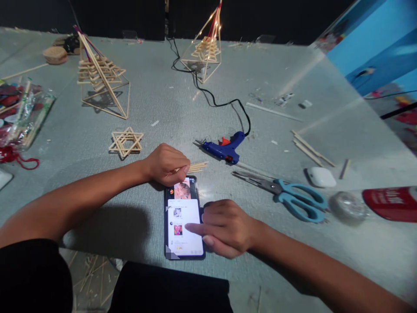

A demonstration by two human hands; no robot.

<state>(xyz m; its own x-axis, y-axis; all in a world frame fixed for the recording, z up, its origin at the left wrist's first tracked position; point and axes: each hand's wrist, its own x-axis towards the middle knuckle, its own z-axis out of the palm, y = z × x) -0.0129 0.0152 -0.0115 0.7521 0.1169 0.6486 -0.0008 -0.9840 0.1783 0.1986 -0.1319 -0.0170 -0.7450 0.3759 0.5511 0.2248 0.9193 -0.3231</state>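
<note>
A smartphone (182, 243) lies flat on the grey table (169, 100) near the front edge, its screen lit. My right hand (224, 228) rests over its right side, fingers curled, with the index finger stretched out and touching the screen. My left hand (166, 165) sits just above the phone's top edge, its fingers closed around a small bundle of thin wooden sticks (198, 166) that pokes out to the right.
A blue glue gun (224, 149) with a black cord, teal-handled scissors (293, 195), a white earbud case (322, 177), loose sticks (311, 148) and a clear bottle with a red label (374, 204) lie at right. A flat stick star (125, 141) and two stick pyramids (102, 80) stand farther back.
</note>
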